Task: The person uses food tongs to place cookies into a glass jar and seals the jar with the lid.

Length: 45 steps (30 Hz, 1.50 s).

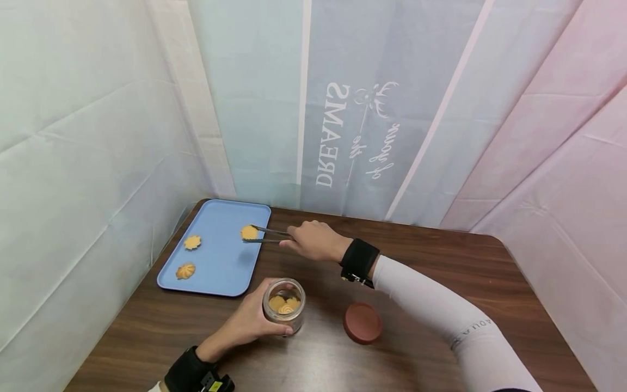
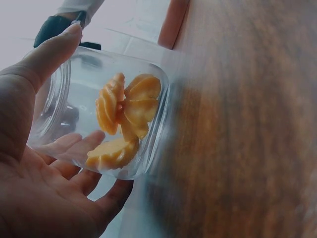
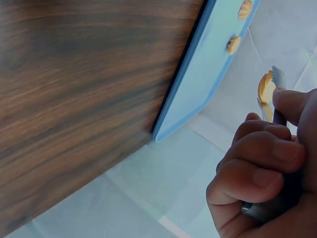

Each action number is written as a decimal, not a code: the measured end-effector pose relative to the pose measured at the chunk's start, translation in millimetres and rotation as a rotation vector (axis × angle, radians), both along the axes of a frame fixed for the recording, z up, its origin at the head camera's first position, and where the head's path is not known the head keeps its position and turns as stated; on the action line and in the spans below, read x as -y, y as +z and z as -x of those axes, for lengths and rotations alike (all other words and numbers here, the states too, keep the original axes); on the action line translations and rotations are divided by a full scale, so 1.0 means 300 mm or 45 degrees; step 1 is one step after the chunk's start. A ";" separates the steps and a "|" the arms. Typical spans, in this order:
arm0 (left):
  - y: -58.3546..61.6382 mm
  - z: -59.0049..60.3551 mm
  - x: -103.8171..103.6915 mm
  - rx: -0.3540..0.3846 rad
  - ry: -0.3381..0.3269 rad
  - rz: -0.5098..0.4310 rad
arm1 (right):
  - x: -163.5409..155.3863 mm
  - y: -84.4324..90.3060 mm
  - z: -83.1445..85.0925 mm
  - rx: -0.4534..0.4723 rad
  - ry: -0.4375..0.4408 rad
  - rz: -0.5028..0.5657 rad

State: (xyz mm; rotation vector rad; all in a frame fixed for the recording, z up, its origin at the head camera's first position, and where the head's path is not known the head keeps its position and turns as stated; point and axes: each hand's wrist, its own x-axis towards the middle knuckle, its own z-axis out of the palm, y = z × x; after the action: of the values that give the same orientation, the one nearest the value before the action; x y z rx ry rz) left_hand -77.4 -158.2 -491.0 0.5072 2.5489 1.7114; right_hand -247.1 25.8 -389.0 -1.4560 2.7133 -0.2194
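My left hand (image 1: 252, 316) grips a clear glass jar (image 1: 297, 321) by its side, thumb and fingers around the wall. Inside the jar lie several swirled yellow cookies (image 2: 141, 104), and its mouth is uncovered. With curled fingers my right hand (image 1: 317, 240) holds metal tongs (image 1: 274, 240). Between the tongs' tips is another cookie (image 1: 249, 232), held over the right part of the blue tray (image 1: 220, 218); a shadow falls on the tray below it. Two more cookies, a pale one (image 1: 192, 242) and a browner one (image 1: 185, 270), lie at the tray's left side.
A reddish-brown round lid (image 1: 362, 323) lies on the dark wooden table (image 1: 431, 272), right of the jar and below the right forearm. Fabric curtains (image 1: 254, 109) enclose the table at the back and both sides. The tray sits at the far left edge.
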 end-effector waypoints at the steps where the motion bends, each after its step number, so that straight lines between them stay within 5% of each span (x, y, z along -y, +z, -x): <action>1: 0.001 0.000 0.000 0.003 -0.003 -0.001 | -0.013 0.005 -0.004 0.001 0.003 0.009; 15: 0.007 -0.002 0.018 0.012 0.021 0.026 | -0.156 0.047 -0.079 -0.071 0.040 0.047; 31: 0.007 -0.009 0.011 0.023 0.027 0.042 | -0.332 0.055 -0.201 -0.001 0.114 0.119; 45: 0.011 -0.006 0.002 0.021 0.046 0.070 | -0.407 0.064 -0.314 -0.037 0.220 0.062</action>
State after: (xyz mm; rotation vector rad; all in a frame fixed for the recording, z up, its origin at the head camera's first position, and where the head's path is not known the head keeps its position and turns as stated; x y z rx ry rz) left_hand -75.7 -158.7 -487.7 0.4450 2.6008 1.6443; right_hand -152.9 147.9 -370.0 -1.7088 2.6014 -0.2593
